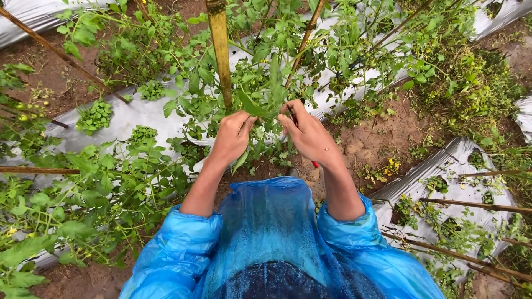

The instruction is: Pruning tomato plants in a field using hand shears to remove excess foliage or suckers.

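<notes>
My left hand (233, 135) and my right hand (309, 134) reach forward side by side into a leafy green plant (260, 88). The left hand's fingers pinch a stem with long leaves just right of an upright bamboo stake (220, 52). In the closed right hand sits a thin red-handled tool (315, 164); its red tip sticks out under the wrist, and the fingers also touch the same stem. Both arms wear blue plastic raincoat sleeves (183, 238), and the coat's front fills the bottom middle.
Slanted bamboo stakes (55, 50) cross the plants at the left and top. Silver plastic mulch (127, 116) covers the raised beds, another strip (460, 182) at the right. Wet brown soil (377, 141) lies between beds. More leafy plants (83, 194) crowd the left.
</notes>
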